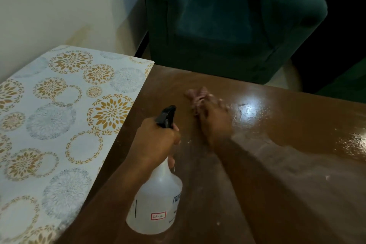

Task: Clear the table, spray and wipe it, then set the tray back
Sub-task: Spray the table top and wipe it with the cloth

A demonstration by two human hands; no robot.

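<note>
My left hand grips the neck of a translucent white spray bottle with a black trigger head, held just above the brown wooden table. My right hand is blurred and presses a crumpled pinkish cloth onto the tabletop near its far edge. The wood around the cloth is wet, with shiny patches and droplets to the right. No tray is in view.
A second surface with a pale blue cover printed with gold flower circles adjoins the table on the left. A dark green armchair stands just beyond the table's far edge. A white wall is behind the left surface.
</note>
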